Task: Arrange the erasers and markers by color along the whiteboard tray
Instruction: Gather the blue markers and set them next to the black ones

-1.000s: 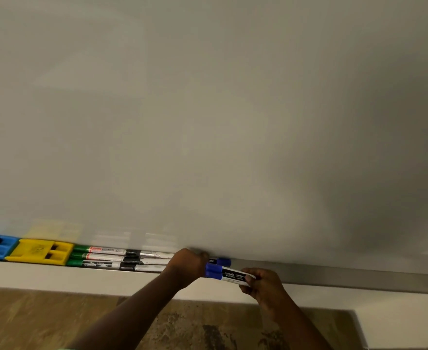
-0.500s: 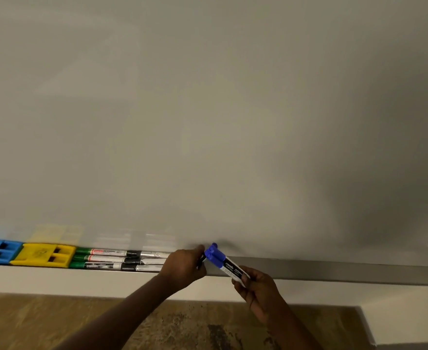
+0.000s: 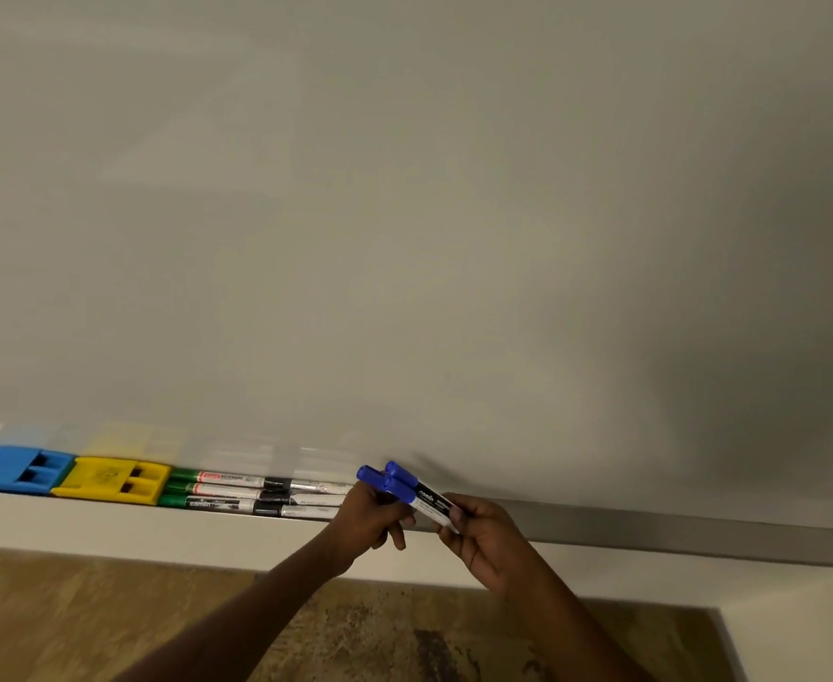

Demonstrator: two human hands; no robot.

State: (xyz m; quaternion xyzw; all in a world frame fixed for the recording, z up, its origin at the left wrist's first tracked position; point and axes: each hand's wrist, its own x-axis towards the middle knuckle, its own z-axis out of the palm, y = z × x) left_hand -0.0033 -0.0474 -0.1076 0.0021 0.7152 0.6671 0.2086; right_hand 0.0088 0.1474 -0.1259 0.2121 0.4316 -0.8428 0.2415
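Partly done. Lower left of the frame, along the whiteboard tray (image 3: 675, 531): blue eraser (image 3: 13, 469) at the far left edge, yellow eraser (image 3: 109, 479) touching it on the right, then three green markers (image 3: 257, 494) lying side by side, caps toward the yellow eraser. Those groups look sorted.

Left to do: the blue markers (image 3: 404, 487). It's a bunch of what looks like three blue caps, held off the tray just right of the green set, lower centre of the frame, caps tilted up and left toward the whiteboard (image 3: 404, 214). The right hand (image 3: 483, 539) pinches the barrel ends. The left hand (image 3: 370, 519) has its fingers curled around the cap end of the bunch; I can't tell exactly which marker each hand carries. Any further markers are out of view.

Room: the tray runs bare from the hands to the right edge of the frame, so there's plenty of space for the blue set. The tight spot is the green marker tips, right under the left hand, so setting down could nudge them. The tray has a narrow front lip, with a white ledge (image 3: 109, 534) below it and the floor (image 3: 84, 612) under that, so a marker rolling forward would probably drop.
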